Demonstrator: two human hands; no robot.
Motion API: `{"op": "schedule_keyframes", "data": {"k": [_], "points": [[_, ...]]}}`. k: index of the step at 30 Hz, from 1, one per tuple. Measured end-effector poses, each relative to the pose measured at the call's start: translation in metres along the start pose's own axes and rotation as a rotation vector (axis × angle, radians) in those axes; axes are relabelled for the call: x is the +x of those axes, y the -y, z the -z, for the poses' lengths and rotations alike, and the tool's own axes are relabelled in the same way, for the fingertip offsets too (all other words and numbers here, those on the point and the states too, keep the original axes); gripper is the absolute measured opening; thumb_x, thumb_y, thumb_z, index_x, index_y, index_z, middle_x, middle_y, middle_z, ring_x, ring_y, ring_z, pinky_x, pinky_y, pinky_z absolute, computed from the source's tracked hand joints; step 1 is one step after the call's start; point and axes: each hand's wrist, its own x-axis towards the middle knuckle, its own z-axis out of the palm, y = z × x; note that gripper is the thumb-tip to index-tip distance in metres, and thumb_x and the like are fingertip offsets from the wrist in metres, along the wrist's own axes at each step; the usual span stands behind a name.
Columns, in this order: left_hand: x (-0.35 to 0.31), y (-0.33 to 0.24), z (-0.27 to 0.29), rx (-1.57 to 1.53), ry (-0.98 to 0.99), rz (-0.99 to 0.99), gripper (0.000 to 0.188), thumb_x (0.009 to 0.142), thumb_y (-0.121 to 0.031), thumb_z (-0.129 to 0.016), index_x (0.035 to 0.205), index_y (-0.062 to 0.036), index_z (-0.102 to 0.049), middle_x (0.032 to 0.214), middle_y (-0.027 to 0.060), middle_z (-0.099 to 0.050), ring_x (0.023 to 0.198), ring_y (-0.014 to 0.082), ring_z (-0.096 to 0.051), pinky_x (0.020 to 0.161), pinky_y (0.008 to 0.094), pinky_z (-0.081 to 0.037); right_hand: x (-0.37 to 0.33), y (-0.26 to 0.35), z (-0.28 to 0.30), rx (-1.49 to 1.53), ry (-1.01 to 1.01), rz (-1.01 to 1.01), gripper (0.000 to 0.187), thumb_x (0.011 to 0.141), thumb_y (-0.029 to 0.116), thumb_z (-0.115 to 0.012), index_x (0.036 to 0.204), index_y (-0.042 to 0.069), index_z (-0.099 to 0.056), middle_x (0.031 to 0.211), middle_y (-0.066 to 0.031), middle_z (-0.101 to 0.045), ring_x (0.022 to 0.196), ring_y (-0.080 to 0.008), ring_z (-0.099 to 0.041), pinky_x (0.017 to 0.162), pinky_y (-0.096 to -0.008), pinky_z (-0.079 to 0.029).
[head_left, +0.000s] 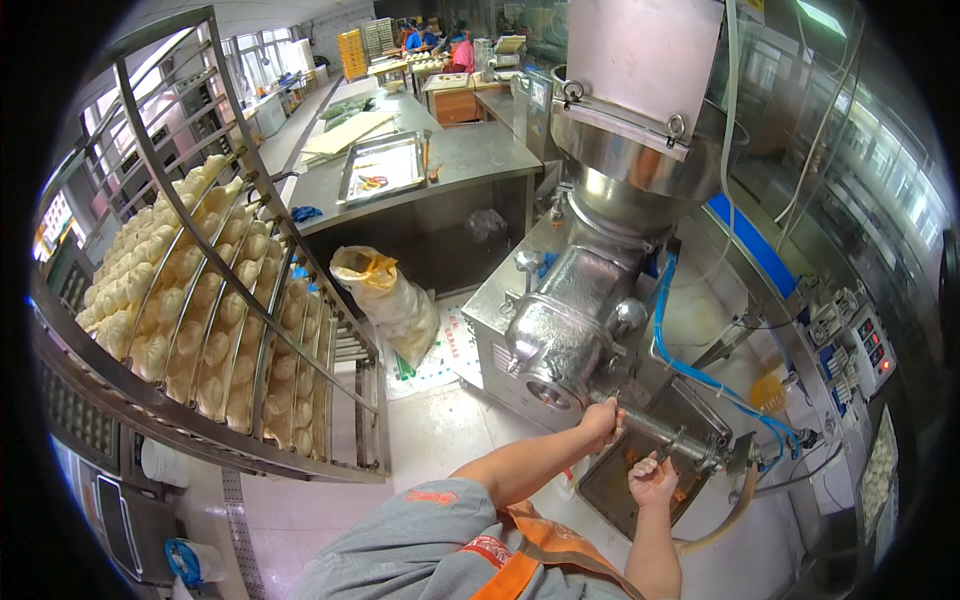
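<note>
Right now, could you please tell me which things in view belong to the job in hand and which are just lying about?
Likely with the job:
metal pipe, gripped by the left fingers
steel machine beside it
dark tray below, holding orange scraps

Apparently just lying about:
red-and-yellow tool in the worktable's tray
crumpled blue item
open sack

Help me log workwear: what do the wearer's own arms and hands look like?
The left hand and right hand are ungloved, both forearms bare. The short grey left sleeve bears an orange-red marking; the right sleeve can't be made out.
</note>
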Motion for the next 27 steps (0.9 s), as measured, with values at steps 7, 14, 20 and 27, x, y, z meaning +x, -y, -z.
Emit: {"op": "schedule_keyframes", "data": {"k": [7,14,20,27], "points": [[0.012,0.006,0.005,0.005,0.019,-0.011,0.039,0.103,-0.039,-0.04,0.079,-0.0114,-0.054,0.058,-0.0004,-0.047,0.044,0.013,-0.044,0.037,0.0283,-0.028,0.025,0.012,0.015,0.06,0.02,0.033,0.042,0.101,0.04,-0.043,0.079,0.009,-0.059,0.058,0.0019,-0.05,0.049,-0.0146,-0.043,0.049,-0.0297,-0.036],[0.04,0.01,0.028,0.43,0.057,-0.279,0.037,0.1,-0.029,-0.042,0.08,-0.0076,-0.064,0.068,0.0083,-0.062,0.056,0.0218,-0.06,0.051,0.0391,-0.048,0.033,0.006,-0.001,-1.471,-0.491,0.651,0.049,0.096,0.05,-0.052,0.098,0.004,-0.067,0.084,-0.0136,-0.068,0.075,-0.0267,-0.065,0.069,-0.0421,-0.051],[0.027,-0.007,0.026,-0.037,0.228,-0.053,0.048,0.108,-0.042,-0.031,0.083,-0.0082,-0.055,0.065,0.0013,-0.048,0.055,0.0125,-0.048,0.046,0.0234,-0.038,0.027,0.0,0.016,-0.789,-0.363,0.316,0.067,0.102,0.057,-0.033,0.106,-0.002,-0.065,0.085,-0.0101,-0.063,0.074,-0.0191,-0.057,0.061,-0.0338,-0.048],[-0.005,-0.021,0.01,0.072,0.17,0.025,0.042,0.108,-0.038,-0.031,0.086,-0.0095,-0.053,0.067,0.0004,-0.046,0.051,0.0123,-0.044,0.039,0.0229,-0.026,0.028,0.003,0.017,0.087,0.008,0.054,0.042,0.103,0.039,-0.042,0.081,0.006,-0.056,0.064,-0.0029,-0.046,0.059,-0.0186,-0.043,0.058,-0.0328,-0.037]]}}
